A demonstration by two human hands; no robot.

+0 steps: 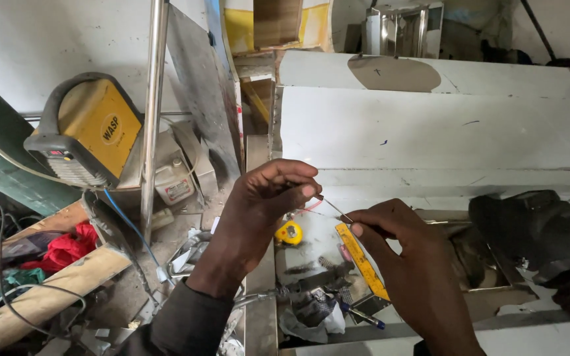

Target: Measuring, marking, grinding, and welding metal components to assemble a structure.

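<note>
Plainly, in the head view, the left hand (258, 204) and the right hand (404, 257) pinched the two ends of a thin metal rod (333, 207), each grip closed on it, above a cluttered tabletop (262, 310). Below the rod lay a yellow ruler (362, 261) and a yellow tape measure (289, 232); a yellow welding machine (90, 132) sat well apart at left. The step looked like steadying the rod, perhaps a wire, since it was too thin to tell. Any shift would call for firm fingertips.
</note>
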